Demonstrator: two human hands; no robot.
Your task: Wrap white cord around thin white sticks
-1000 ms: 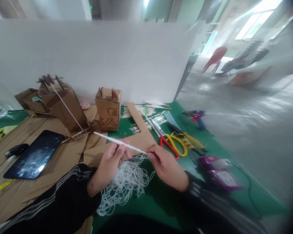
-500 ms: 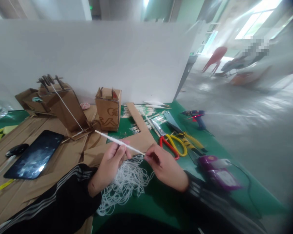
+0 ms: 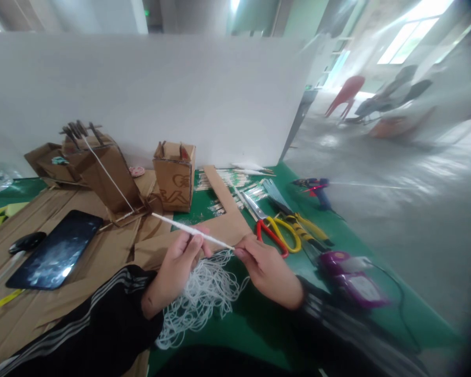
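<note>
A thin stick wrapped in white string slants across in front of me, its bare pale tip at the upper left. My left hand pinches it near the middle between thumb and fingers. At the lower right end, my right hand has its fingertips closed on the stick's tip. Beneath both hands lies a loose tangled heap of white string, partly covered by the left hand and wrist. Scissors with red and yellow handles rest just beyond my right hand.
Cardboard boxes stand by the white panel. A dark tablet lies left on cardboard. Beyond the hands are bundled sticks and a cardboard strip. Pliers, a glue gun and a purple device are right.
The right fingers have shifted slightly at the stick's lower end. The stick's upper tip has dipped a little. My left hand keeps its hold.
</note>
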